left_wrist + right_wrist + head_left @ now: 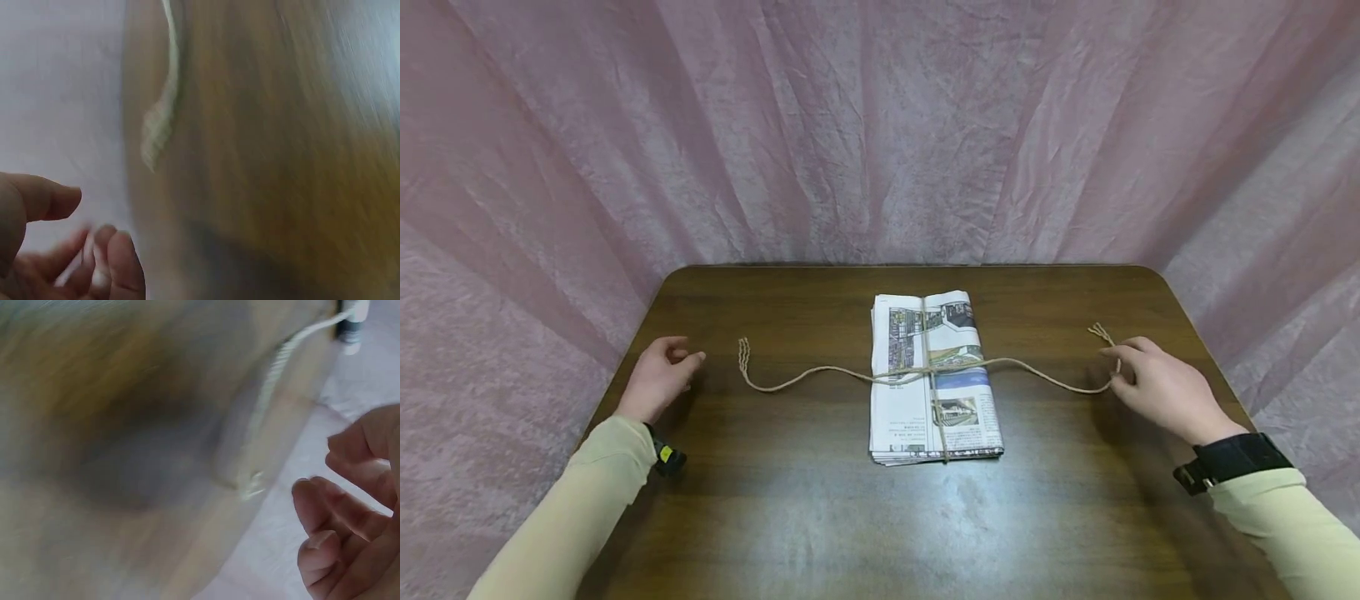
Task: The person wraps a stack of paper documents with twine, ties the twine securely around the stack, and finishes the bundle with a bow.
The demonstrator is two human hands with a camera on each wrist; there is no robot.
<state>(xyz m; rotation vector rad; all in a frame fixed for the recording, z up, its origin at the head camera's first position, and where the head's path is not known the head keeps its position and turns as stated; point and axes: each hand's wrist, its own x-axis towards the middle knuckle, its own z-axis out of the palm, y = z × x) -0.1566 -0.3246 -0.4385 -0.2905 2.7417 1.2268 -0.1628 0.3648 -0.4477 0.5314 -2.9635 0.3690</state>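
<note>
A folded stack of newspapers (898,421) lies at the middle of the table, with twine (937,408) running lengthwise and crosswise over it. From the crossing, one length of twine (782,387) trails left to a frayed end, and another (1045,376) trails right. My left hand (655,383) hovers beyond the left frayed end, fingers loosely bent around nothing. On the other side my right hand (1172,392) overlaps the right twine end in the head view. In the right wrist view, a gap shows between its thumb and fingers (312,500), apart from the twine (270,387).
The brown wooden table (820,517) has rounded far corners. Behind it and at both sides hangs a pink velvety curtain (880,133). Black straps sit on both wrists, over pale yellow sleeves (561,508).
</note>
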